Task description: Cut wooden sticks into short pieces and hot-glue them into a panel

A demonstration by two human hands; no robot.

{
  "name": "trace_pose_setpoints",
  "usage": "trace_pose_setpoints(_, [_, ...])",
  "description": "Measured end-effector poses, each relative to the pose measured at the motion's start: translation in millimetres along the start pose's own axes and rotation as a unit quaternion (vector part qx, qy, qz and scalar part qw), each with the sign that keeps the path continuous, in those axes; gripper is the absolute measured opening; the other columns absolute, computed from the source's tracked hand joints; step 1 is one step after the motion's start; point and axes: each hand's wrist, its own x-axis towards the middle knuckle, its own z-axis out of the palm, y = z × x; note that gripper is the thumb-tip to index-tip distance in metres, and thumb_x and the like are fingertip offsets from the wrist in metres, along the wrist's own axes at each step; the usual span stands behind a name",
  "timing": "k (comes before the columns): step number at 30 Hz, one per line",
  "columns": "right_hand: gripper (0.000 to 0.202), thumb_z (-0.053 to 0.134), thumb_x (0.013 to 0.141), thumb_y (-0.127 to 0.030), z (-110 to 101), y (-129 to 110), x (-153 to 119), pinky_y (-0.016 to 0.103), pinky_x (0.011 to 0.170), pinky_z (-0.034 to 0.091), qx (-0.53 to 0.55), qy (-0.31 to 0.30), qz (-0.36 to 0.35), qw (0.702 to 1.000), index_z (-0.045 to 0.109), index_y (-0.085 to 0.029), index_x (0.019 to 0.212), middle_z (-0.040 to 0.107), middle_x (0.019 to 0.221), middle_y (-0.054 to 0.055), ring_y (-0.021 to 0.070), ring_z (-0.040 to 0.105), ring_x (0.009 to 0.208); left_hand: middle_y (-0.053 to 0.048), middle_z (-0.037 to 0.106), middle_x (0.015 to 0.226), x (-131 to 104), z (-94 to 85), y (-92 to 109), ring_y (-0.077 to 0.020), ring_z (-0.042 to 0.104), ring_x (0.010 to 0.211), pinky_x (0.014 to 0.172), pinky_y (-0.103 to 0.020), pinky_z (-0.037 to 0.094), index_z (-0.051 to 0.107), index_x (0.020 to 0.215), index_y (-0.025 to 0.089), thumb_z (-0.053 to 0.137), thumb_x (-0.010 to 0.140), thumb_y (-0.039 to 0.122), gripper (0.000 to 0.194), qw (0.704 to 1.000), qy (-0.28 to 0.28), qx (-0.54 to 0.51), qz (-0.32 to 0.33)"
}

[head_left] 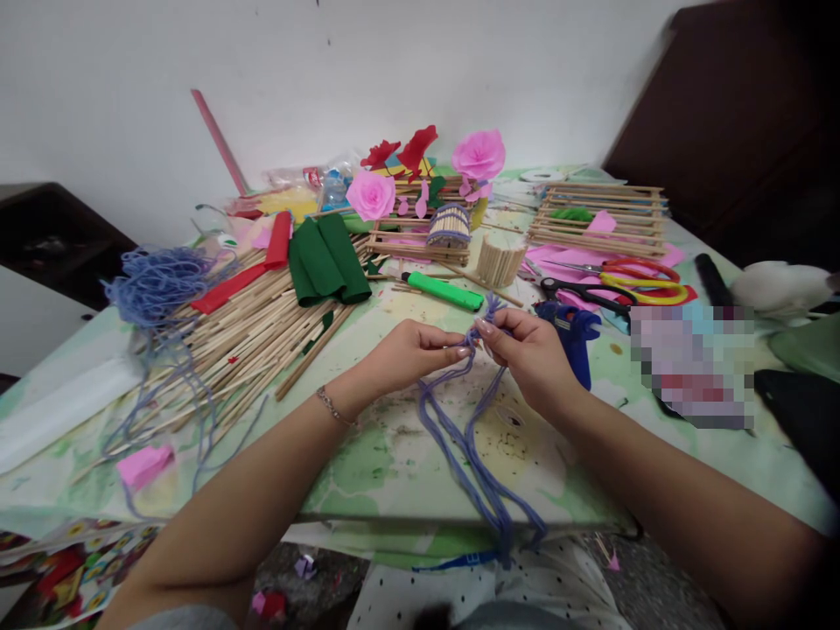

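Several strands of purple yarn (469, 464) are gathered near their top, with short loose ends sticking up and long strands trailing over the table's front edge. My left hand (423, 352) pinches the gathered part from the left. From the right, my right hand (525, 350) grips the same bundle just below its short ends, thumb and fingertips together. Whether there is a knot between the fingertips is hard to make out. Just beyond my hands lies a green utility knife (446, 290). A blue glue gun (572, 337) lies beside my right hand.
Bamboo sticks (242, 350), green paper (330, 262) and a tangle of purple yarn (161, 282) lie to the left. Scissors (584, 293) and a stick rack (600, 219) are at the right. Pink paper flowers (479, 156) stand at the back. The table's edge (341, 516) is in front.
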Motion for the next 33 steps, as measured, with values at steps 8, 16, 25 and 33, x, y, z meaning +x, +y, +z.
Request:
trace_pose_setpoints(8, [0.029,0.070,0.069,-0.042,-1,0,-2,0.025,0.049,0.025,-0.050,-0.034,-0.002,0.998,0.054,-0.018,0.064,0.045,0.054,-0.005,0.0080,0.033,0.049,-0.005,0.066,0.095,5,-14.8,-3,-0.0157,0.056,0.082,0.071,-0.027,0.043,0.066,0.109,0.015,0.066,0.069,0.026,0.041,0.997,-0.039,-0.071,0.011])
trace_pose_setpoints(16, [0.019,0.063,0.073,-0.033,3,-2,-4,0.027,0.058,0.038,-0.132,-0.090,-0.031,0.987,0.059,-0.018,0.064,0.055,0.058,-0.002,0.0120,0.048,0.057,-0.003,0.064,0.071,9,-3.2,-5,-0.0126,0.060,0.058,0.055,-0.023,0.043,0.056,0.094,0.015,0.058,0.078,0.056,0.045,0.984,-0.055,-0.171,-0.007])
trace_pose_setpoints(25, [0.007,0.057,0.080,-0.021,1,4,-5,0.029,0.069,0.047,-0.129,-0.168,-0.044,0.976,0.058,-0.019,0.087,0.068,0.075,0.002,0.0162,0.064,0.071,0.003,0.056,0.052,5,4.4,-1,-0.0079,0.051,0.042,0.042,-0.018,0.039,0.055,0.080,0.014,0.061,0.077,0.058,0.044,0.993,-0.056,-0.099,0.013])
trace_pose_setpoints(33, [0.059,0.062,0.078,-0.018,4,4,-8,0.032,0.068,0.048,-0.081,-0.200,-0.029,0.976,0.030,-0.022,0.127,0.057,0.069,-0.006,0.0163,0.064,0.068,-0.002,0.063,0.056,7,-0.2,-8,-0.0109,0.059,0.048,0.050,-0.023,0.046,0.056,0.069,0.013,0.066,0.073,0.058,0.047,0.988,-0.070,-0.137,-0.020])
